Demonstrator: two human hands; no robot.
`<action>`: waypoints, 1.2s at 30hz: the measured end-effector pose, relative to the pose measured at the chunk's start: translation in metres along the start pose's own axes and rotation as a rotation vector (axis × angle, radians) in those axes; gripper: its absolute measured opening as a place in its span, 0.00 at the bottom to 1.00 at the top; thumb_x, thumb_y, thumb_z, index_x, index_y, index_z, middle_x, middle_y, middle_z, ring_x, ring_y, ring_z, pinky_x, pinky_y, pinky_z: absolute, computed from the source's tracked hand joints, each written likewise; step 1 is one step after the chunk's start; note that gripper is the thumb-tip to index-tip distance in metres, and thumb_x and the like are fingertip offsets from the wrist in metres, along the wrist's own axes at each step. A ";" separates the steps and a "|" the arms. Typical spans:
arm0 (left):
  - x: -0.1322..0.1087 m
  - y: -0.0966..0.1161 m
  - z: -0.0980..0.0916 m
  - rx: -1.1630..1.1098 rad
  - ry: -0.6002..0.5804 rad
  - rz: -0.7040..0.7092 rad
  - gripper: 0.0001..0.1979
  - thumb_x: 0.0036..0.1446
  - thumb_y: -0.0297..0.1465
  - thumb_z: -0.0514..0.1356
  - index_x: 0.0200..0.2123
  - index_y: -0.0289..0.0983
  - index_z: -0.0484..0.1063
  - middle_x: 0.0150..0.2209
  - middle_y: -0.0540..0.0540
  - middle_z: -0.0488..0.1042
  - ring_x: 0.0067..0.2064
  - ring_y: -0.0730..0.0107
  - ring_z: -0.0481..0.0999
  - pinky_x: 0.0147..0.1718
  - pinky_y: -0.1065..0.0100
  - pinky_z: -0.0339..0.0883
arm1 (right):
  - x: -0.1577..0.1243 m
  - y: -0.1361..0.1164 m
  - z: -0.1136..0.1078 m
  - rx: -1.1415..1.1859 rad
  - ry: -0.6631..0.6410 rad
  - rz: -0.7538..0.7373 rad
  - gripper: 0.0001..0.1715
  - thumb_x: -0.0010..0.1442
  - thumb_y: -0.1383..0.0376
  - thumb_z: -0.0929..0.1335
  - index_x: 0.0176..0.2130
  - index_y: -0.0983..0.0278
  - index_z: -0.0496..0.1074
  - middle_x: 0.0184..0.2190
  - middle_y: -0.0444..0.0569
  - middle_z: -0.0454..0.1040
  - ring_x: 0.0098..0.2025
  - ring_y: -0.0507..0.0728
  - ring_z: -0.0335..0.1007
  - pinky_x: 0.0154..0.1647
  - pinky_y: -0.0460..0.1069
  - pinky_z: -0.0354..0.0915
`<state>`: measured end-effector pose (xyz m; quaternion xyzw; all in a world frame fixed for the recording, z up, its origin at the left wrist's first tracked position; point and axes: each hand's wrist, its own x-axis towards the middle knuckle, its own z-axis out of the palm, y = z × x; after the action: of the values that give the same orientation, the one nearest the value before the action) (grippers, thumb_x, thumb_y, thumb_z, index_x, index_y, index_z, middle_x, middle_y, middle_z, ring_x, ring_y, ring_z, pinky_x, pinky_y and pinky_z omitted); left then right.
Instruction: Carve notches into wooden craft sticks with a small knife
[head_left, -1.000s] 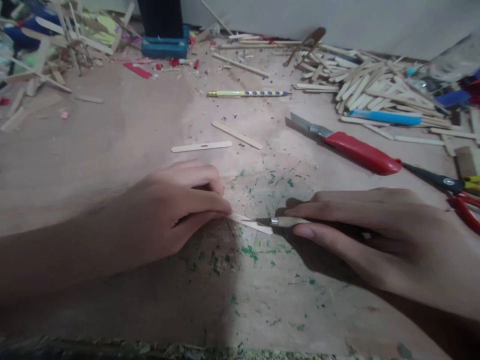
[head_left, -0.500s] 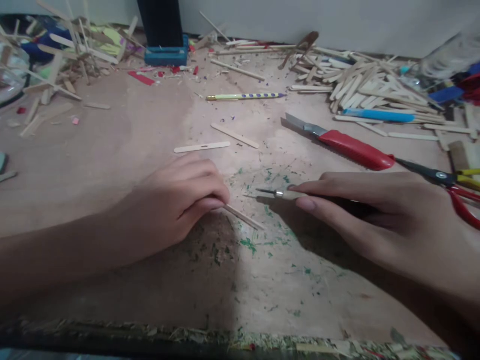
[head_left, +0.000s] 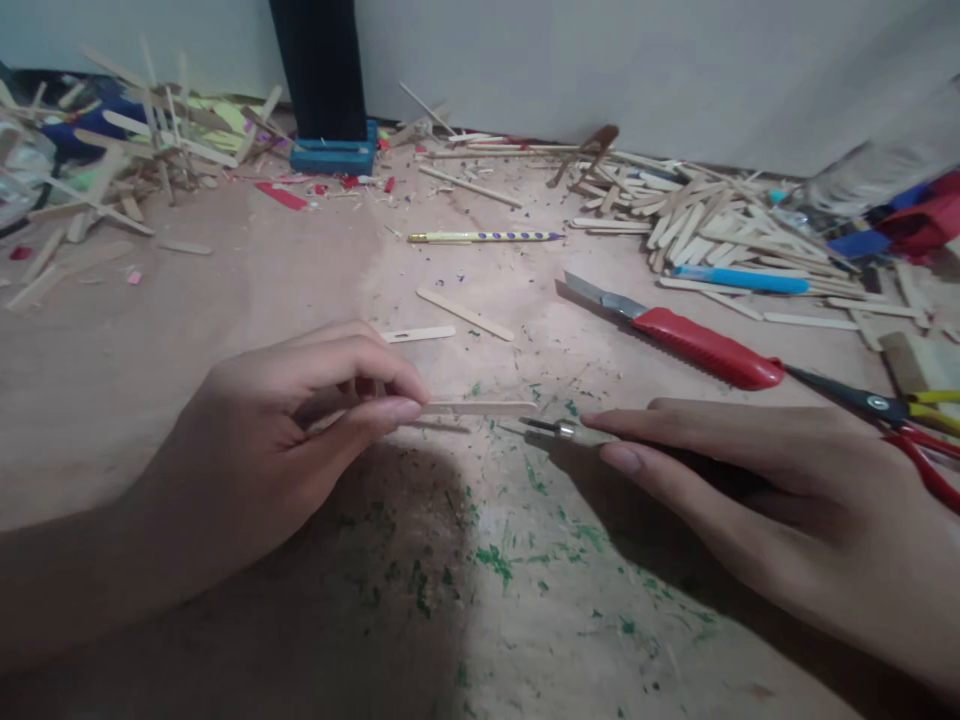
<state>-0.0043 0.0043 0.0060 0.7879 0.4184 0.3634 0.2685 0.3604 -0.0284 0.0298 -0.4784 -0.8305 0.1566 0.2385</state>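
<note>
My left hand (head_left: 300, 420) pinches one end of a thin wooden stick (head_left: 480, 408) and holds it level, a little above the work board (head_left: 225, 300). My right hand (head_left: 750, 480) lies low on the board with its fingers closed round a small craft knife (head_left: 559, 429). The blade tip points left, just under the stick's free end. Green flecks and wood shavings cover the board below both hands.
A red-handled utility knife (head_left: 697, 345) lies right of centre, with scissors (head_left: 892, 410) beyond it. A heap of wooden sticks (head_left: 720, 225) fills the far right. A yellow dotted pencil (head_left: 484, 237), two loose sticks (head_left: 465, 313) and a blue-based dark stand (head_left: 330, 150) sit further back.
My left hand lifted the stick off the board and turned it level. My right hand drew the knife off the stick; its tip sits by the free end.
</note>
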 end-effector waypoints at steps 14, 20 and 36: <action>0.001 -0.002 0.005 -0.090 -0.211 0.133 0.13 0.86 0.26 0.67 0.47 0.48 0.89 0.43 0.58 0.91 0.44 0.74 0.91 0.45 0.74 0.80 | 0.006 -0.005 -0.002 0.062 -0.027 0.000 0.16 0.90 0.55 0.73 0.54 0.53 0.93 0.46 0.46 0.98 0.37 0.59 0.96 0.33 0.50 0.85; 0.000 -0.005 0.009 -0.018 -0.314 0.197 0.16 0.88 0.25 0.62 0.46 0.45 0.87 0.44 0.54 0.90 0.46 0.70 0.90 0.47 0.69 0.79 | 0.008 -0.004 0.002 0.060 -0.016 -0.027 0.17 0.91 0.56 0.72 0.53 0.55 0.93 0.45 0.46 0.97 0.37 0.57 0.95 0.33 0.47 0.85; -0.001 -0.012 0.011 0.008 -0.254 0.188 0.15 0.82 0.25 0.65 0.40 0.44 0.88 0.42 0.49 0.87 0.45 0.63 0.86 0.47 0.62 0.75 | 0.002 -0.025 -0.012 0.034 -0.212 -0.002 0.18 0.91 0.49 0.73 0.65 0.46 0.93 0.56 0.43 0.98 0.48 0.61 0.98 0.33 0.48 0.83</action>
<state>-0.0020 0.0080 -0.0099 0.8644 0.3066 0.2827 0.2811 0.3479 -0.0390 0.0526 -0.4544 -0.8487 0.2201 0.1577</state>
